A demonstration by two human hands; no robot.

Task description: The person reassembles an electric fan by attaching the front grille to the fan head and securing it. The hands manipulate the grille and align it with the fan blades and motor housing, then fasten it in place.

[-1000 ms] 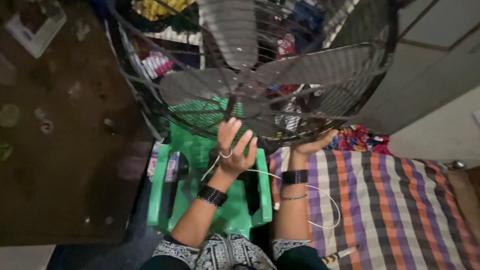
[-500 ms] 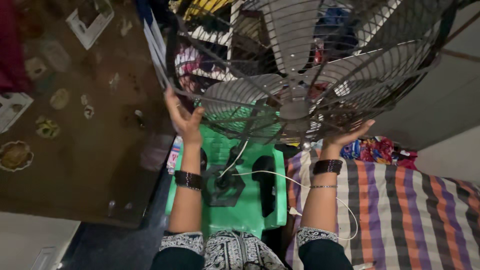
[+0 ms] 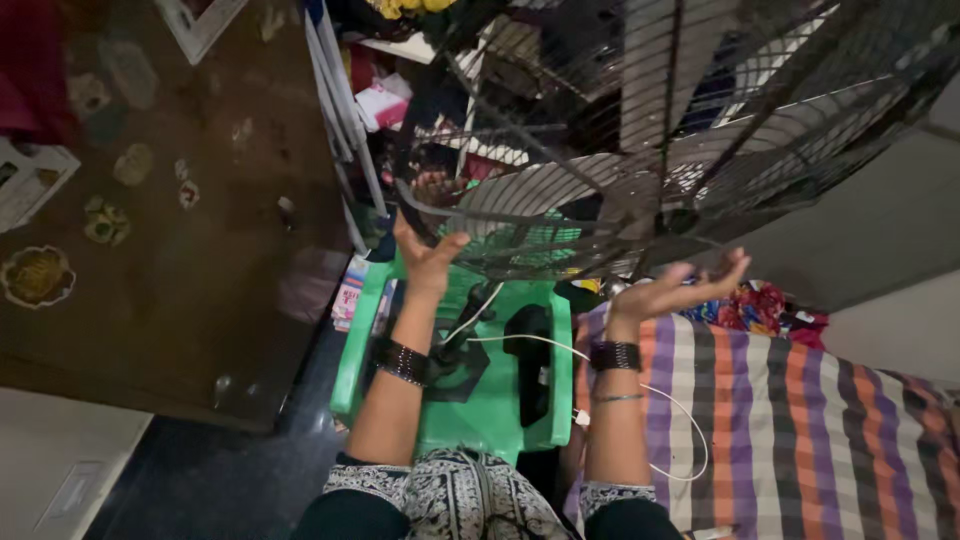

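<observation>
A large fan with a dark wire guard (image 3: 720, 130) and grey blades (image 3: 550, 190) fills the upper right, tilted close over me. My left hand (image 3: 425, 255) reaches up and grips the guard's lower left rim. My right hand (image 3: 680, 290) lies palm up, fingers stretched, just beneath the guard's lower right rim. Both wrists wear dark bands. Below my arms stands a green plastic chair (image 3: 500, 410) with a black object (image 3: 528, 360) and a white cable (image 3: 520, 340) on its seat.
A striped cloth (image 3: 800, 430) covers a surface at the lower right, with colourful fabric (image 3: 765, 305) bunched at its far end. A white rack (image 3: 340, 110) with packets stands behind the chair. A brown surface (image 3: 200, 220) spreads left, strewn with small items.
My left hand has slid left along the guard's rim, from the middle to its lower left edge. The fan now looms closer and larger. My right hand has opened flatter under the rim.
</observation>
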